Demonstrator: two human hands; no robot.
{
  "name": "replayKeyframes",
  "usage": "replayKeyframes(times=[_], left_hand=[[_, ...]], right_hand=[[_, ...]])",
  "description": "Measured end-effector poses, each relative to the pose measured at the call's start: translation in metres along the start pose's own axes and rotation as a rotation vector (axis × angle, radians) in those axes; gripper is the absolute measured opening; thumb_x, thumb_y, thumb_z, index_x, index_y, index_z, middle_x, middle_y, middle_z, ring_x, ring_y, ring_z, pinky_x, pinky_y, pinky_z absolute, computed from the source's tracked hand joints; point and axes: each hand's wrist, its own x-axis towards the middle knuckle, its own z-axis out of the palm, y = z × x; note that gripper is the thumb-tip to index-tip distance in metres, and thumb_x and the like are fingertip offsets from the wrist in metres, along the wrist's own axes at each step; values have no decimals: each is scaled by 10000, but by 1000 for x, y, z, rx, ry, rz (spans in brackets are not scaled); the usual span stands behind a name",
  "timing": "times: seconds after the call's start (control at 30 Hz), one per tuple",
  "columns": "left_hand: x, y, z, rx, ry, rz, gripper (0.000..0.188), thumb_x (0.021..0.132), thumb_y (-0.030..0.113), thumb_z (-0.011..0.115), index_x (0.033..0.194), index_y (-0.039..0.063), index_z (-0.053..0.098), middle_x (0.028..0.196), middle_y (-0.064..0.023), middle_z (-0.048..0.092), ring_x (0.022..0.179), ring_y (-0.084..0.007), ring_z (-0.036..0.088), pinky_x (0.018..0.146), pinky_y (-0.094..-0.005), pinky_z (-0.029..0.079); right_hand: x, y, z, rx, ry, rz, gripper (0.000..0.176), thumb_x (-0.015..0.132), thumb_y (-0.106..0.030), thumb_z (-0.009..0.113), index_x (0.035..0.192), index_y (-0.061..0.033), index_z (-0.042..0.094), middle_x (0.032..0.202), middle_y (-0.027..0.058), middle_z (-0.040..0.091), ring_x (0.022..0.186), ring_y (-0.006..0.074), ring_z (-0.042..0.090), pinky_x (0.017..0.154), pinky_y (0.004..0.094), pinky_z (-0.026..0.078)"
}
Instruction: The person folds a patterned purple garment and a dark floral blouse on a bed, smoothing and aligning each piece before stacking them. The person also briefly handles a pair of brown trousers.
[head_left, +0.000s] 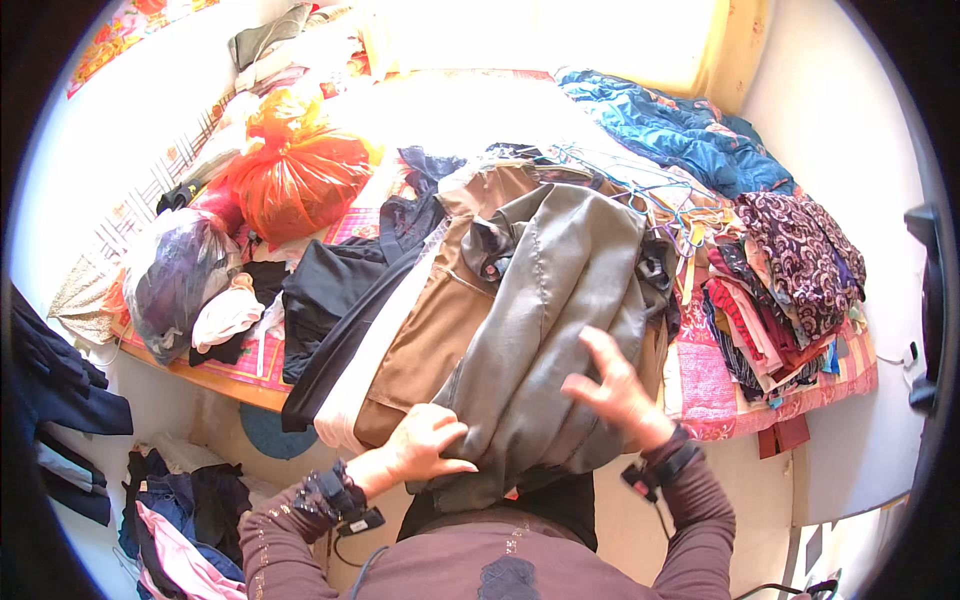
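A grey garment with a sheen and a seam down its length (540, 300) is draped over a heap of clothes in front of me, its lower end hanging over the bed edge near my lap. My left hand (420, 446) is at its lower left edge, thumb pointing right; whether the fingers pinch the cloth is unclear. Over the garment's right part, my right hand (619, 390) is spread and holds nothing. Brown trousers (427, 337), a pale pink cloth (367, 375) and black clothing (330, 300) lie under and left of the grey garment.
Wire hangers (660, 195) lie behind the heap. To the right are folded clothes (795, 277) and a blue quilt (675, 135). On the left sit a knotted orange plastic bag (300, 180) and a translucent stuffed bag (176, 277). More clothes (187, 502) lie low at left.
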Motion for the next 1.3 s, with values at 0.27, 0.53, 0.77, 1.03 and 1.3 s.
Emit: replayKeyframes(times=[0.27,0.53,0.77,1.03,1.3], left_hand=[[22,-40,-30,-533,44,-334,154,888,138,695,804,25,634,692,-72,580,640,-170,548,643,-304,474],[118,-119,-99,-986,725,-684,346,1005,251,543,1259,18,531,1130,-88,655,962,-159,627,826,-288,483],[63,-52,13,-677,203,-483,426,846,258,766,1155,3,621,1081,-84,652,991,-185,609,879,-320,494],[39,-73,15,-715,334,-838,75,889,83,678,900,9,680,890,-55,684,824,-119,620,749,-252,499],[81,-30,-25,-687,177,-221,155,888,49,652,1036,28,695,1048,-89,689,1027,-210,640,910,-327,494]], right_hand=[[-37,-6,7,-307,-163,-406,309,707,1,655,1010,-64,655,1017,115,658,946,330,638,850,424,517],[80,-13,-79,-345,618,-64,415,908,-95,637,1295,13,530,1203,214,595,1132,366,565,998,391,437],[19,-6,22,-389,138,-140,724,794,-337,771,1348,12,460,1251,238,560,1171,399,537,1022,438,427],[8,34,6,566,386,471,160,932,-167,629,956,-12,661,936,64,700,852,190,655,750,297,504],[-2,-14,-17,1218,461,574,219,964,-192,608,1092,-22,659,1015,69,701,870,179,666,788,309,531]])
